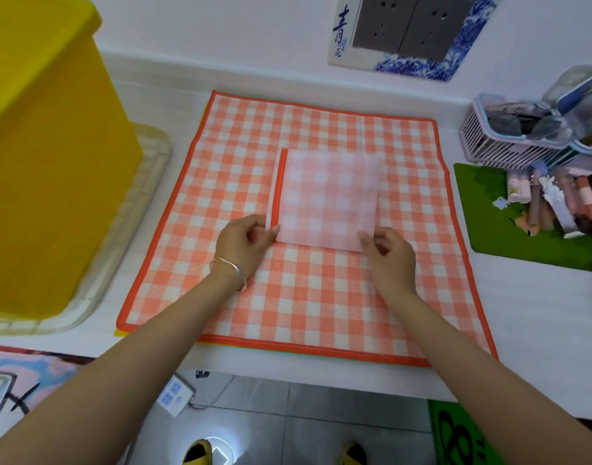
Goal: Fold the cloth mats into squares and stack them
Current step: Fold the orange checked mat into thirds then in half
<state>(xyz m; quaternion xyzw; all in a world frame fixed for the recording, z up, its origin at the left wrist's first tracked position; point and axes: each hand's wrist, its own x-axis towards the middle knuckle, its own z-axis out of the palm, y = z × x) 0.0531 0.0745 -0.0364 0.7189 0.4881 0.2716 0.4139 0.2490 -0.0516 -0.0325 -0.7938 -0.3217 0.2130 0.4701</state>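
Orange-and-white check runs through both cloths here. The left grip [244, 245] pinches the near left corner of the folded mat [328, 196] between thumb and fingertips, and the right grip [387, 253] pinches its near right corner the same way, the other fingers curled. A silver bangle [229, 271] sits on the left wrist. The folded mat is a pale square with its faded side up, and an orange hem runs along its left edge. It lies near the middle of the big mat [304, 297], which is spread flat with its orange border showing all round. A yellow edge [121, 333] peeks out from under the big mat at its near left corner. Both rest on the white desk [523, 313], set against the wall. On the left of the desk a yellow bin [53, 162] stands on a pale tray [126, 229]. On the right a green pad [489, 229] carries a heap of tubes [556, 203], with a slatted basket [509, 152] just behind it. Grey sockets [412, 21] sit on the wall. Below the desk's near edge, a power strip [175, 394] lies on the tiled floor.
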